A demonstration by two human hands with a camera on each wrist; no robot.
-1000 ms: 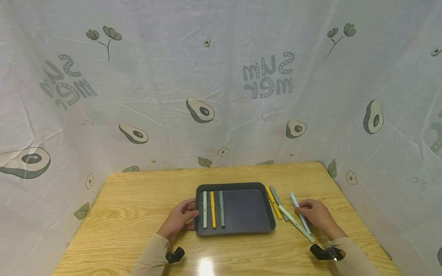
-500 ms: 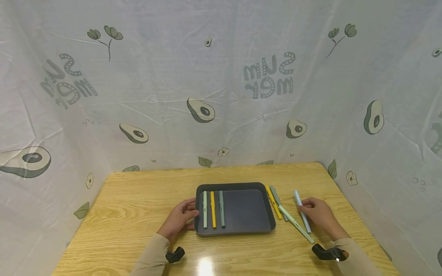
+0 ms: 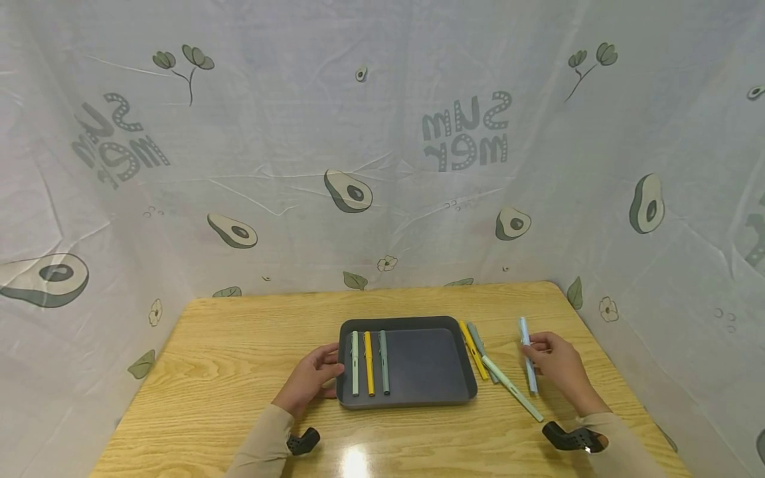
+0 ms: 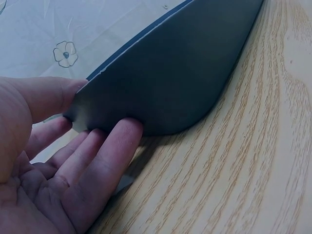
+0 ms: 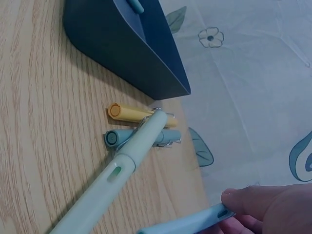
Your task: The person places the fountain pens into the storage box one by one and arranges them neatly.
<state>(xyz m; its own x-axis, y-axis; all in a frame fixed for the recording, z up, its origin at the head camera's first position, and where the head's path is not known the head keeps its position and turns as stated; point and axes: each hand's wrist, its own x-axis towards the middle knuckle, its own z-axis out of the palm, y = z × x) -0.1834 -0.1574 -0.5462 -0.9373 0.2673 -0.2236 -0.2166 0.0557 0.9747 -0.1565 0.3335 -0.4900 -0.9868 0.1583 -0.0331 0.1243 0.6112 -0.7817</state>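
Observation:
A dark grey tray (image 3: 427, 365) lies on the wooden table, with a pale green pen (image 3: 355, 365), a yellow pen (image 3: 368, 365) and a grey-green pen (image 3: 384, 365) side by side at its left. My left hand (image 3: 307, 380) holds the tray's left side, thumb at the rim and fingertips against the outer wall (image 4: 161, 92). Right of the tray, my right hand (image 3: 557, 364) pinches a light blue pen (image 3: 523, 326) between thumb and fingers. Its lower end points toward me; the right wrist view shows part of this pen (image 5: 190, 222) at the bottom.
Between tray and right hand lie a second yellow pen (image 3: 472, 348), a second grey-green pen (image 3: 475, 334) and a second pale green pen (image 3: 514, 388), which crosses the grey-green one. A printed curtain (image 3: 382, 232) hangs behind the wooden table (image 3: 251, 352).
My right hand has moved the light blue pen away from me and a little right, turning it more upright in view, apart from the pale green pen. The left hand and tray stay put.

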